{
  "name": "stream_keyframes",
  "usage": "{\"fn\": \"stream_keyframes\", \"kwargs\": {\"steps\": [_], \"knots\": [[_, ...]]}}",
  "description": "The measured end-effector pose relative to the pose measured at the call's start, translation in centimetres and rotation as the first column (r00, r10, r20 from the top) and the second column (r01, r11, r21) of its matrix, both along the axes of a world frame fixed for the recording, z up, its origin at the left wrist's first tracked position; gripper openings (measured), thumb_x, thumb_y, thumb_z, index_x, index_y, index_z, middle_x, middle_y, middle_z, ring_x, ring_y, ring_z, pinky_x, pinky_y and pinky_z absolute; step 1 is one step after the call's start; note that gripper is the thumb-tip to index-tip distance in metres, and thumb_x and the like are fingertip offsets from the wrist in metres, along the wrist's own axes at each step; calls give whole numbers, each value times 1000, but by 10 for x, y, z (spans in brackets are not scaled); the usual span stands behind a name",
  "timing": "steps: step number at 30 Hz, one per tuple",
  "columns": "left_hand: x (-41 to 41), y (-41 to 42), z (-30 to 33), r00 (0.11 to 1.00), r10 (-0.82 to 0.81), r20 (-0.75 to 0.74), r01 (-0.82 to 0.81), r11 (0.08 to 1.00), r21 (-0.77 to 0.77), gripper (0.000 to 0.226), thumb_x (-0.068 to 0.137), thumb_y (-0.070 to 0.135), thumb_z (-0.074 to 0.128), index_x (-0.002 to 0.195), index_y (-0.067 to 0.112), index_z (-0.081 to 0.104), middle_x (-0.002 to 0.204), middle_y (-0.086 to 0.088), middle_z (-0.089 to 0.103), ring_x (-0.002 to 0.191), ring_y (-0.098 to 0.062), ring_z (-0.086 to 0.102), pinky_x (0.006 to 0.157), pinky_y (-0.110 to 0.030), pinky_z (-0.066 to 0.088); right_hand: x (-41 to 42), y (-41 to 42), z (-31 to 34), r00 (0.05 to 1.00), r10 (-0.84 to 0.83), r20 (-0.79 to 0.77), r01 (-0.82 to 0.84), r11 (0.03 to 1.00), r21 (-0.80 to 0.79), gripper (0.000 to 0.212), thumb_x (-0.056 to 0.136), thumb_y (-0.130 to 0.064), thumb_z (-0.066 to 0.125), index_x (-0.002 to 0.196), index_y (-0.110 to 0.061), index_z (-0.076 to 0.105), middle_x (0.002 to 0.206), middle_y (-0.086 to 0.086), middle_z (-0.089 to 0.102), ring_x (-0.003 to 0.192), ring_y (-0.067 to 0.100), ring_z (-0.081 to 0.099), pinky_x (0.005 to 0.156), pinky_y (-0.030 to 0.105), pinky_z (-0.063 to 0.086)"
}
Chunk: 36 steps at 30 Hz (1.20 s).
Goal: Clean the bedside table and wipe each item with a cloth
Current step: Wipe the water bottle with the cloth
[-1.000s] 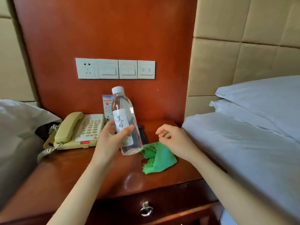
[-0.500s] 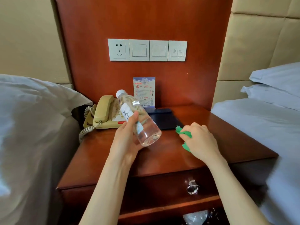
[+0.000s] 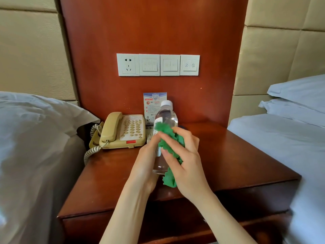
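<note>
My left hand (image 3: 146,162) grips a clear water bottle (image 3: 166,117) with a white cap, held nearly upright above the middle of the reddish wooden bedside table (image 3: 237,155). My right hand (image 3: 184,162) presses a crumpled green cloth (image 3: 169,138) against the bottle's right side and front. The cloth and both hands hide most of the bottle's label and lower body. A beige telephone (image 3: 123,131) with a coiled cord sits at the table's back left. A printed card (image 3: 153,104) leans on the wall panel behind the bottle.
Beds with white linen flank the table: one at the left (image 3: 35,138) and one at the right (image 3: 281,134) with stacked pillows (image 3: 299,95). A socket and switch panel (image 3: 158,65) is on the wall above. The table's drawer front (image 3: 175,217) faces me.
My right hand picked the green cloth up off the table and brought it against the bottle. My left hand turned the bottle from tilted to nearly upright.
</note>
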<state>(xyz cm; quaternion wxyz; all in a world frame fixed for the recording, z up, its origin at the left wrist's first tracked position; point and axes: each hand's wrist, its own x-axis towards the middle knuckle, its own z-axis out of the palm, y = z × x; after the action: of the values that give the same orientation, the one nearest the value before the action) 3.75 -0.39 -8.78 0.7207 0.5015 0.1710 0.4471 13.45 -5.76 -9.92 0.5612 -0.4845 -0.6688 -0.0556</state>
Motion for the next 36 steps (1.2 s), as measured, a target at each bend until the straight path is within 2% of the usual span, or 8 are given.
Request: {"fn": "stream_keyframes", "kwargs": {"steps": [3,9,14,17,22,30,33,36], "knots": [[1,-5,2,993,-1,-120,13,995,103,31,92,41,60,113,24,72,115,-8,72,108,-21,69,83,-33,57,12,5,6,994,-89,-62,91,995,38,41,95,-38,45,136,-34,42,137,-9,40,125,11,29,106,10,20],[6,-14,4,963,-11,-270,64,980,189,37,85,46,66,98,13,74,80,-9,75,59,-20,68,52,-25,53,41,11,20,952,-75,-297,81,997,7,40,99,-33,39,136,-25,49,140,-12,40,134,11,31,111,19,24],[10,-13,0,990,39,-137,-21,991,129,36,87,40,61,110,15,72,97,-12,76,85,-21,74,61,-27,56,31,6,9,993,25,-119,-25,1000,0,33,97,-26,41,126,-26,57,136,-16,45,139,4,24,111,13,18],[10,-10,0,998,50,-27,-47,994,97,42,82,46,61,116,23,71,111,-7,74,103,-19,70,75,-29,57,18,3,3,973,162,-165,-171,984,-45,33,98,-27,41,128,-33,54,140,-19,42,141,0,20,110,11,20],[6,-5,8,979,74,190,-47,989,-141,50,92,53,50,116,14,70,106,-7,74,87,-17,73,59,-25,56,8,-4,-3,902,323,-288,-363,926,-99,36,97,-33,44,132,-36,53,141,-26,44,139,-4,26,112,14,23],[21,-15,11,971,240,-1,-240,971,-5,34,95,43,55,111,17,70,107,-10,74,97,-27,71,81,-39,55,21,4,12,913,231,-338,-266,962,-61,43,98,-32,41,141,-32,38,150,-19,34,137,-9,26,116,22,23],[31,-22,12,979,195,-53,-190,978,89,36,98,42,50,119,17,66,111,-7,73,102,-23,71,85,-40,56,37,10,24,860,226,-457,-258,966,-6,47,97,-35,38,144,-30,34,149,-12,38,137,-2,33,115,27,28],[42,-26,8,971,221,-97,-210,972,108,39,101,45,40,108,23,71,104,-4,75,98,-22,72,83,-38,57,44,14,25,776,248,-580,-293,956,17,43,102,-31,36,145,-31,36,141,-11,49,127,-1,48,104,26,42]]}}
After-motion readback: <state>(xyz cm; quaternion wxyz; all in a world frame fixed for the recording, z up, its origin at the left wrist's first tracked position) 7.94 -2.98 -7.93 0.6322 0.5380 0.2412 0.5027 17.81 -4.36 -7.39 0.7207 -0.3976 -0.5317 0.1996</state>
